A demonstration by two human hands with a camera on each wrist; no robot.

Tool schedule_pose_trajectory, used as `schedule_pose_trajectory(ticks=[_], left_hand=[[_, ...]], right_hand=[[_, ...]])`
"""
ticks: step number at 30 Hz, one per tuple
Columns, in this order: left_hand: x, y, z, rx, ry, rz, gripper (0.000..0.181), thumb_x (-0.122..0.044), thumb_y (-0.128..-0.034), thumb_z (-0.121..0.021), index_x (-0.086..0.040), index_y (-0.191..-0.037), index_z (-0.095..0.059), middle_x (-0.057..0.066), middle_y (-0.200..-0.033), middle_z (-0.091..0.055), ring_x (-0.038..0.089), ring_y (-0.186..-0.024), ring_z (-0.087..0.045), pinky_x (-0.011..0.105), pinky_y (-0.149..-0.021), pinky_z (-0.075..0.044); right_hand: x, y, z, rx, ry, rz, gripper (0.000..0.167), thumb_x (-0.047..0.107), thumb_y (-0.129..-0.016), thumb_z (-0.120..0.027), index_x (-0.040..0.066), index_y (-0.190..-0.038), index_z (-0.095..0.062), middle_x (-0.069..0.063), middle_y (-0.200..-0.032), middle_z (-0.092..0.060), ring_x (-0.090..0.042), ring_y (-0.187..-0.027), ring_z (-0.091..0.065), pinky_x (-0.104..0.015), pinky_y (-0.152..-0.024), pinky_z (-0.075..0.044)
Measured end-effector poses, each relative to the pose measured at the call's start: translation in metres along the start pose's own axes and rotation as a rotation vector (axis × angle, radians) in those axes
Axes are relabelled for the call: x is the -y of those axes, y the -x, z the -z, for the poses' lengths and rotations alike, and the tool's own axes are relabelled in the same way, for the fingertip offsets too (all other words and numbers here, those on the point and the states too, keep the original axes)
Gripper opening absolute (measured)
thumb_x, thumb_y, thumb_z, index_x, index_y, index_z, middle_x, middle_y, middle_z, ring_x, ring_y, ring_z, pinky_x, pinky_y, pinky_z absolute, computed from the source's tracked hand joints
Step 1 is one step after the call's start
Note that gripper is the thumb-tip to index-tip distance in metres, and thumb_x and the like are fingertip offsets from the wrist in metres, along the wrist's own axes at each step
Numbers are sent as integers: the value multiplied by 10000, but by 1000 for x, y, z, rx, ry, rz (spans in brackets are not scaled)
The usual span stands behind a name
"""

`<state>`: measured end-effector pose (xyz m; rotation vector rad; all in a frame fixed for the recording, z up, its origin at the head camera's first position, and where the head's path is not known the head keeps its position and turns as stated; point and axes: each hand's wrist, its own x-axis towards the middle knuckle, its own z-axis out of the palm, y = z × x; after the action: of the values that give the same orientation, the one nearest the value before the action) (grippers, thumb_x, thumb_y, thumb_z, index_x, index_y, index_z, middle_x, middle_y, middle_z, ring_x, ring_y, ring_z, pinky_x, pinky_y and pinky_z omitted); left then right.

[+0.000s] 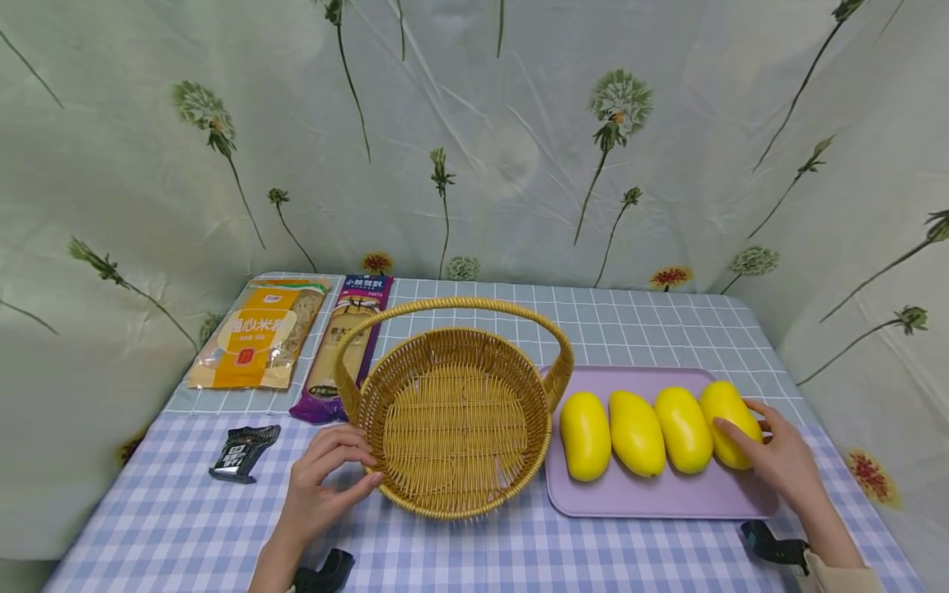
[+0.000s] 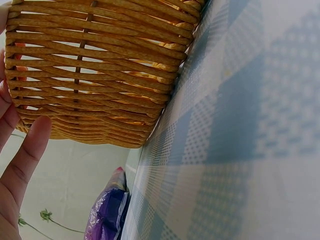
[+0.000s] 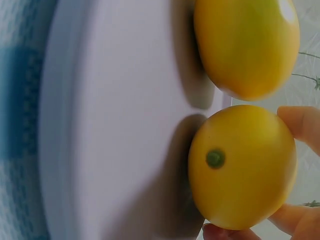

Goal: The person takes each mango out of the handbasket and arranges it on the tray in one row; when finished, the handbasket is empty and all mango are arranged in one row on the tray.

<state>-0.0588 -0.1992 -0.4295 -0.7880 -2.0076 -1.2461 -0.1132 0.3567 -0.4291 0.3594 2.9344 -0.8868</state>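
A round wicker basket [image 1: 463, 428] with an arched handle stands mid-table, nothing inside it. My left hand [image 1: 322, 482] holds its left rim; in the left wrist view the thumb [image 2: 31, 155] lies against the woven outer side. On a purple tray [image 1: 667, 504] to the right, several yellow mangoes lie in a row. The rightmost mango [image 1: 730, 424] is in the grip of my right hand [image 1: 778, 453], the thumb on its near left and the fingers on its far right. In the right wrist view this mango [image 3: 245, 170] shows its green stem end, close above the tray.
Left of the basket lie a purple pasta pack [image 1: 344, 346] and an orange bag of rice noodles [image 1: 259, 333]. A small black packet [image 1: 243, 453] is nearer, on the checked cloth. Behind the table hangs a curtain [image 1: 511, 156] with a dandelion print.
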Motion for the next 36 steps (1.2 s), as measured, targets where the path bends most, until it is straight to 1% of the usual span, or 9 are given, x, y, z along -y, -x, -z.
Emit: schedule_pose_trajectory(ticks=[3, 5, 12, 20, 26, 29, 32, 34, 36], left_hand=[[0, 0, 0, -3, 2, -5, 238, -237, -812, -769, -40, -749, -652, 120, -846, -625, 248, -942, -549, 260, -957, -395], [0, -1, -1, -5, 4, -10, 242, -239, -814, -767, -36, -749, -651, 115, -850, -626, 249, -941, -549, 264, -956, -396], [1, -1, -1, -7, 6, -20, 232, -227, -811, -770, -36, -751, -654, 107, -851, -627, 253, -939, -552, 274, -956, -398], [1, -2, -1, -6, 8, -16, 222, -224, -808, -774, -42, -754, -658, 127, -844, -625, 257, -933, -552, 273, -955, -398], [1, -2, -1, -6, 9, -27, 233, -234, -817, -766, -38, -755, -656, 74, -873, -632, 263, -933, -551, 281, -957, -398], [0, -2, -1, -6, 8, -29, 231, -235, -818, -764, -40, -755, -657, 63, -878, -633, 267, -932, -552, 282, -959, -398], [0, -1, -1, -6, 7, -27, 227, -232, -816, -767, -42, -756, -658, 83, -865, -631, 267, -931, -552, 280, -959, -397], [0, -1, -1, -6, 5, -22, 226, -233, -815, -767, -44, -755, -658, 105, -852, -628, 264, -934, -553, 278, -960, -397], [0, 0, -1, -6, 4, -17, 226, -235, -815, -768, -46, -755, -658, 119, -845, -626, 260, -939, -553, 276, -960, -397]], right_hand=[[1, -1, 1, 13, 7, -8, 832, 524, -923, -503, -130, -1385, -274, -398, -1202, -376, -489, -963, -442, -568, -748, -455], [2, -2, 1, 22, 6, -14, 835, 522, -928, -494, -137, -1385, -262, -401, -1201, -368, -498, -978, -431, -590, -773, -447], [3, -3, 2, 22, 11, 1, 816, 499, -942, -481, -163, -1366, -262, -403, -1174, -381, -489, -966, -438, -567, -757, -459], [2, -3, 3, -4, 15, -38, 853, 506, -945, -456, -184, -1376, -200, -425, -1200, -346, -525, -1004, -423, -615, -808, -440], [1, 3, 2, -102, -26, -35, 784, 468, -953, -467, -155, -1380, -256, -395, -1193, -366, -507, -1000, -412, -607, -782, -421], [2, 8, 1, -164, -53, 4, 722, 423, -959, -486, -141, -1371, -302, -379, -1205, -364, -511, -1035, -383, -623, -789, -392], [6, 12, 0, -223, -66, 58, 664, 377, -960, -516, -127, -1358, -348, -363, -1234, -360, -510, -1066, -366, -629, -795, -379], [7, 13, -1, -264, -74, 104, 622, 343, -955, -542, -117, -1344, -388, -347, -1240, -376, -499, -1076, -368, -605, -780, -381], [3, 9, -5, -315, -57, 145, 588, 335, -942, -575, -60, -1354, -431, -305, -1228, -407, -455, -1067, -377, -501, -750, -415]])
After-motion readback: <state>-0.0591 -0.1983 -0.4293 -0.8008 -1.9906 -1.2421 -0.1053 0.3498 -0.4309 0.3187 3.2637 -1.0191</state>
